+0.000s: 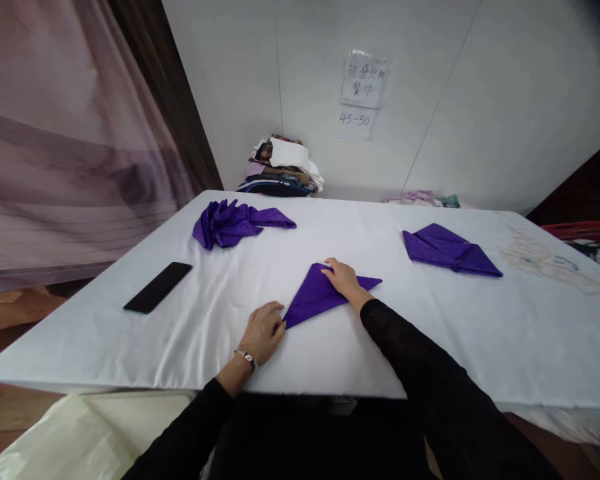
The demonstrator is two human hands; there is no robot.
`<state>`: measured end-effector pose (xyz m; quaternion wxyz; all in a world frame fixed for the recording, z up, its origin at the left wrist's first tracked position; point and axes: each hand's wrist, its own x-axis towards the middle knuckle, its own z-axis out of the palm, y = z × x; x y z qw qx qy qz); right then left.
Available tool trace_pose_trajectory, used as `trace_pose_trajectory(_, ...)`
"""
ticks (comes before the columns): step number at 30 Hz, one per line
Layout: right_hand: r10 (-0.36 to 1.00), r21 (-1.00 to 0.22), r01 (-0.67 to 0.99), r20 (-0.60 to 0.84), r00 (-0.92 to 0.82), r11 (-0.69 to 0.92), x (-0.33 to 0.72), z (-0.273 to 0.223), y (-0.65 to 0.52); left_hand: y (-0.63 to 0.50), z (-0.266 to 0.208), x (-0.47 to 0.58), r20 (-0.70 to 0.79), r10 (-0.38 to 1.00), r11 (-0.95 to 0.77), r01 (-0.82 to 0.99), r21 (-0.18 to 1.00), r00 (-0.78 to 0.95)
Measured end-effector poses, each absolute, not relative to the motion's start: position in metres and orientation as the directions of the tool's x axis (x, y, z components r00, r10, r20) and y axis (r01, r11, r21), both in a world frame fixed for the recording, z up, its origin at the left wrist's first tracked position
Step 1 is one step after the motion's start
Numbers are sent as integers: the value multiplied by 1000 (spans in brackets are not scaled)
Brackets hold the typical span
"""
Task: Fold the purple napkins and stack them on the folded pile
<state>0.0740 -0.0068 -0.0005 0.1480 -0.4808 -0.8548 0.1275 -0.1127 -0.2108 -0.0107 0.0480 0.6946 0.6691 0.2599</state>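
Note:
A purple cloth napkin (311,297), folded into a pointed shape, lies on the white-covered table in front of me. At its near left tip, my left hand (266,328) has its fingers bent together, closed on the corner. My right hand (343,279) rests over the upper right part, thumb and fingers closed on the folded cloth near the top edge. Another point of the napkin sticks out to the right beyond that hand. The cloth under my right palm is hidden.
A crumpled purple cloth (225,223) lies at the back left, a folded purple napkin (450,250) at the right. A flat black rectangular object (159,287) is on the left of the table (200,347). Stacked clothes (283,167) stand behind the far edge, below a paper sign (366,80).

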Motion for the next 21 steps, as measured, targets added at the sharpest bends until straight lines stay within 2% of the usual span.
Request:
trace_pose_trajectory(6, 819, -369, 739, 129, -560, 563, 68, -1, -4, -211, -12, -113, 304, 953, -107, 910, 400, -22)
trace_pose_trajectory(12, 836, -269, 795, 90, -541, 544, 62, -1, -1, -212, -8, -111, 302, 953, -98, 910, 403, -32)
trace_pose_trajectory(21, 814, -282, 763, 198, -546, 581, 68, -10, 3, -215, -1, -111, 273, 962, -75, 923, 377, -33)
